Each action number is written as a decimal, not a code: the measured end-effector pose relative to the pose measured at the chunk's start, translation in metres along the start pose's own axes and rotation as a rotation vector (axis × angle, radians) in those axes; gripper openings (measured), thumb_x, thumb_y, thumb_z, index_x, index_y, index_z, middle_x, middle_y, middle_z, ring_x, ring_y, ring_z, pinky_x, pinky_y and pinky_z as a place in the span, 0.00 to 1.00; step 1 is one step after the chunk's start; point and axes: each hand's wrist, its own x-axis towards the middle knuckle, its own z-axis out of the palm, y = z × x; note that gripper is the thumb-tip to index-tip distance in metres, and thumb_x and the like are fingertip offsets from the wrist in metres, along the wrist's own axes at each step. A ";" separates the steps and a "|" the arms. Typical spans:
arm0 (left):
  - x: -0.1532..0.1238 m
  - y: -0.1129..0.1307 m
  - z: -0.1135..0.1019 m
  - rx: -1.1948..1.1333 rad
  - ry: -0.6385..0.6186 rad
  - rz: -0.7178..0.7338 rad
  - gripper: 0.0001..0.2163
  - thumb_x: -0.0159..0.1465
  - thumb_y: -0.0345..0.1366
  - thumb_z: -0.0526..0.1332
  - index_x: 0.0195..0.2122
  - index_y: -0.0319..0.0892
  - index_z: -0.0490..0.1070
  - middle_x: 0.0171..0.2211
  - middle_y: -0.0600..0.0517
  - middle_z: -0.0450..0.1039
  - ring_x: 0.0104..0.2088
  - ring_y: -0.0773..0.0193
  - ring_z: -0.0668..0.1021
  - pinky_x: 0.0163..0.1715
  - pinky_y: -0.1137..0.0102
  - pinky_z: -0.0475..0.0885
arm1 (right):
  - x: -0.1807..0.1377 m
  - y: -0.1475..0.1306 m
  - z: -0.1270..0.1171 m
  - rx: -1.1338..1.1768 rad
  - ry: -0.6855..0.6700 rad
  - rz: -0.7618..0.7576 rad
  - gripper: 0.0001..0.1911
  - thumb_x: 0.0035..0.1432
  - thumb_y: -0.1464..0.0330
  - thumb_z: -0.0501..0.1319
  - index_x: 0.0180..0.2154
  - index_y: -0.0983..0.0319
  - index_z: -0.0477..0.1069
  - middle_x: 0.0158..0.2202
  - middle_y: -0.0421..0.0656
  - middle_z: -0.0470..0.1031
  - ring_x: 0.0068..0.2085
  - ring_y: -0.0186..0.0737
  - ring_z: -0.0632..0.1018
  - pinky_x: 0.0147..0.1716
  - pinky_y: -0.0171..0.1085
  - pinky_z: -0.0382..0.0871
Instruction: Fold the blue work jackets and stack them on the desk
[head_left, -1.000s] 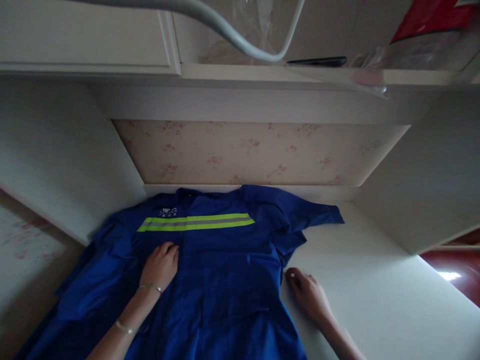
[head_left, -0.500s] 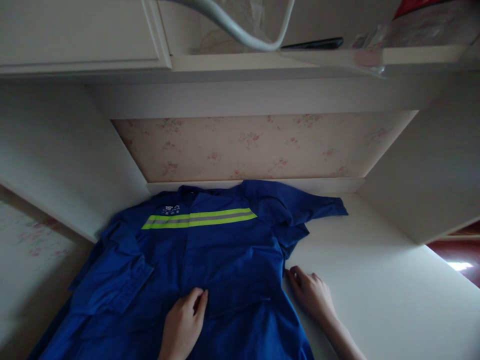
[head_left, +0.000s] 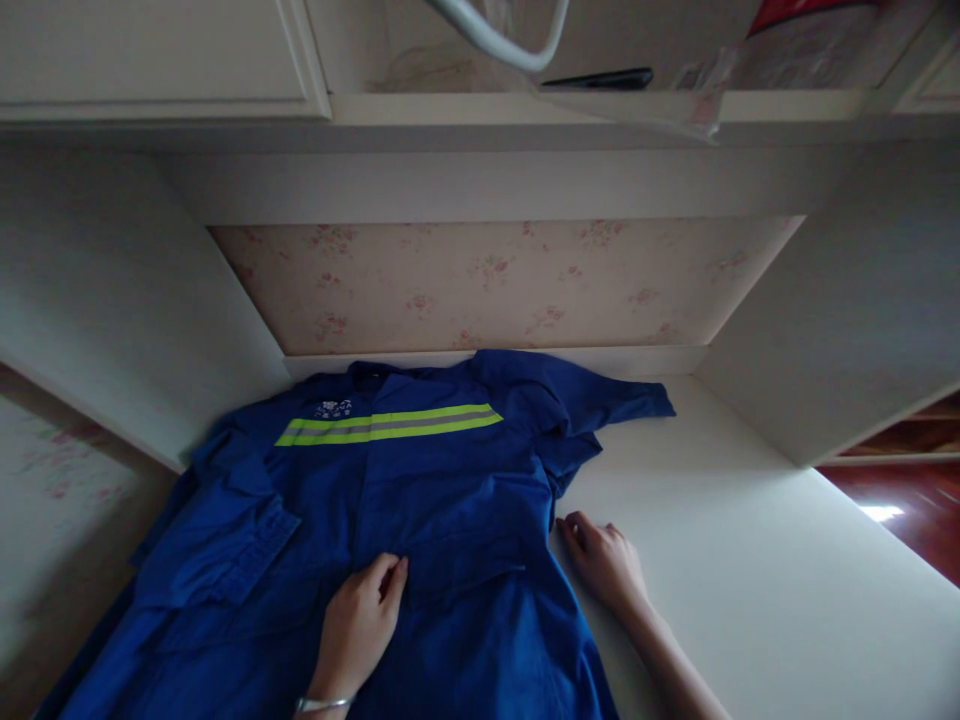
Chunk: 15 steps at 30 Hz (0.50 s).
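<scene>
1. We stand before a white desk (head_left: 750,560) set in an alcove, with flowered wallpaper (head_left: 495,285) behind it and white side panels at both sides. Above us runs a shelf (head_left: 525,105).

2. At the far left, over the shelf, we see a closed cabinet door (head_left: 150,50).

3. On the left half of the desk lies a blue work shirt (head_left: 450,480), spread flat with its front up. Its collar is against the back wall and its lower part comes toward us. The left side of the shirt hangs over the edge of the desk.

4. Across the chest of the shirt goes a yellow and grey reflective stripe (head_left: 390,424), and a small white print is just above its left end.

5. Our left hand (head_left: 360,625) rests flat on the middle of the shirt, fingers together and stretched out, pressing on the cloth. It grips nothing. A thin bracelet (head_left: 322,704) is on the wrist.

6. A short sleeve (head_left: 607,400) of the shirt lies out to the right, on the bare desk.

7. Our right hand (head_left: 604,560) lies on the desk just beside the right edge of the shirt. The fingertips touch the hem; whether they pinch it, we cannot tell.

8. On the shelf, right of the middle, we see a dark flat object (head_left: 600,78), a white curved tube (head_left: 510,40) and clear plastic wrapping (head_left: 787,60).
</scene>
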 end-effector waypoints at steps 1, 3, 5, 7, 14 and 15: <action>0.000 0.001 -0.001 0.002 -0.004 -0.001 0.15 0.69 0.45 0.50 0.31 0.47 0.70 0.22 0.57 0.76 0.24 0.65 0.79 0.24 0.74 0.67 | 0.000 0.000 0.000 0.005 0.004 -0.003 0.24 0.69 0.55 0.42 0.38 0.57 0.72 0.28 0.42 0.79 0.32 0.47 0.77 0.33 0.39 0.62; 0.001 0.001 -0.001 0.012 -0.004 -0.002 0.15 0.69 0.45 0.50 0.31 0.47 0.70 0.22 0.56 0.76 0.24 0.65 0.79 0.24 0.74 0.67 | -0.001 0.000 0.001 0.017 0.014 -0.006 0.24 0.68 0.54 0.42 0.37 0.57 0.72 0.28 0.43 0.79 0.31 0.46 0.76 0.33 0.39 0.61; 0.001 0.001 -0.001 0.024 0.003 0.001 0.15 0.69 0.45 0.49 0.31 0.47 0.71 0.22 0.56 0.76 0.24 0.65 0.79 0.24 0.74 0.67 | -0.002 0.000 0.001 0.032 0.020 -0.008 0.24 0.68 0.54 0.42 0.37 0.57 0.72 0.27 0.43 0.78 0.31 0.46 0.76 0.32 0.39 0.60; 0.001 0.001 0.000 0.031 0.005 -0.002 0.15 0.69 0.45 0.49 0.31 0.47 0.71 0.22 0.56 0.76 0.25 0.64 0.79 0.24 0.74 0.67 | -0.003 -0.001 0.001 0.043 0.023 -0.005 0.24 0.68 0.53 0.42 0.37 0.57 0.72 0.27 0.44 0.78 0.31 0.47 0.76 0.32 0.39 0.60; -0.001 -0.003 0.002 0.029 -0.006 -0.013 0.14 0.69 0.45 0.50 0.33 0.48 0.71 0.24 0.57 0.77 0.26 0.65 0.80 0.25 0.74 0.66 | 0.001 0.000 0.000 0.153 0.032 0.042 0.22 0.65 0.55 0.46 0.35 0.58 0.73 0.26 0.45 0.77 0.30 0.46 0.75 0.32 0.39 0.60; -0.001 -0.003 0.002 0.030 -0.007 -0.016 0.14 0.69 0.45 0.50 0.33 0.48 0.71 0.24 0.57 0.77 0.25 0.65 0.80 0.25 0.74 0.66 | 0.000 -0.006 -0.004 0.171 0.030 0.050 0.22 0.65 0.55 0.46 0.34 0.58 0.73 0.25 0.45 0.76 0.29 0.45 0.74 0.31 0.38 0.60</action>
